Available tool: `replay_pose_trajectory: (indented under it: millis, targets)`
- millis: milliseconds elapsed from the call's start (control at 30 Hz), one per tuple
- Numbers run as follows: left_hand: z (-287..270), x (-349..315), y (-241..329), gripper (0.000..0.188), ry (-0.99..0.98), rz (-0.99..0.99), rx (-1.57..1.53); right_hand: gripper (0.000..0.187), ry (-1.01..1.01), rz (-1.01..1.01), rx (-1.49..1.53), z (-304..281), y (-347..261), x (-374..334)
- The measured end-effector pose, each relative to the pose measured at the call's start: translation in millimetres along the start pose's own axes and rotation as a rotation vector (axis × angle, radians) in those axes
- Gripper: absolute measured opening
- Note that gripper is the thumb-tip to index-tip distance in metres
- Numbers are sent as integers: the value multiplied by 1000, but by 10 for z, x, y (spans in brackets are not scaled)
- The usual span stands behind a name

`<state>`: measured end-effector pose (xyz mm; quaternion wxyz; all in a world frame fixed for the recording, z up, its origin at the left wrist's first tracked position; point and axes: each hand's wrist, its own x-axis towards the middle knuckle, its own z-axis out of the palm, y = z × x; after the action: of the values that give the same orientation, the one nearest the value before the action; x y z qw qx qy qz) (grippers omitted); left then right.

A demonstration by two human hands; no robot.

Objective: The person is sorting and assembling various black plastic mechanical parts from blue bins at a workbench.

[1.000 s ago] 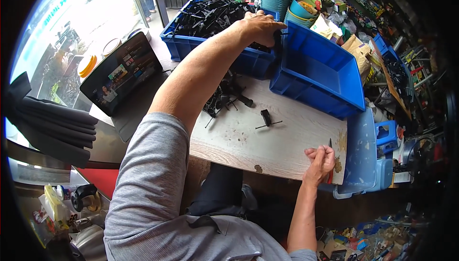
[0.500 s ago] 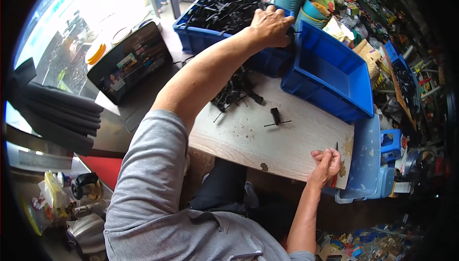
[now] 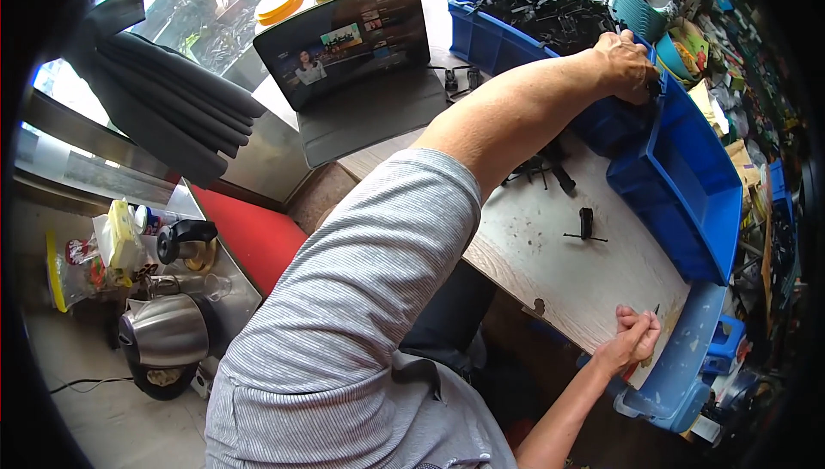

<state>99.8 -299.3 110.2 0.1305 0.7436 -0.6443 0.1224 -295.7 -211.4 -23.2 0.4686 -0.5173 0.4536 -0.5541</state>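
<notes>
My left hand (image 3: 627, 67) reaches across to the right end of the blue bin (image 3: 503, 39) heaped with black plastic parts (image 3: 559, 14). Its fingers are curled down, with something dark at their tips that I cannot make out. My right hand (image 3: 632, 340) is closed over the table's right end, around a slim tool whose dark tip (image 3: 657, 307) pokes out; the rest is hidden in the palm. Between the hands, a black part with a thin crossbar (image 3: 586, 224) stands on the table (image 3: 550, 267). More black parts (image 3: 550, 168) lie behind it, partly under my left forearm.
A second blue bin (image 3: 679, 203) stands at the table's right, above a light-blue tub (image 3: 683, 366). At the left is a tablet (image 3: 344, 44) with a lit screen. A metal kettle (image 3: 168, 331) stands lower left; stacked teal baskets (image 3: 640, 5) are behind the bins.
The view has turned left, so the scene sits farther right in it. My left hand stays by the parts bin's right end; my right hand still grips the tool at the table's end.
</notes>
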Motion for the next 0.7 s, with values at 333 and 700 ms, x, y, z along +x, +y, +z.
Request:
replay_pose_trajectory:
  millis: [333,700]
  targets:
    - [-56,-6,39,44,-41,20,69,10,-12,-22,0,-6,4,6]
    - [156,-59,-96,33,111,-63,29,11,-46,-36,-10,29,46,8]
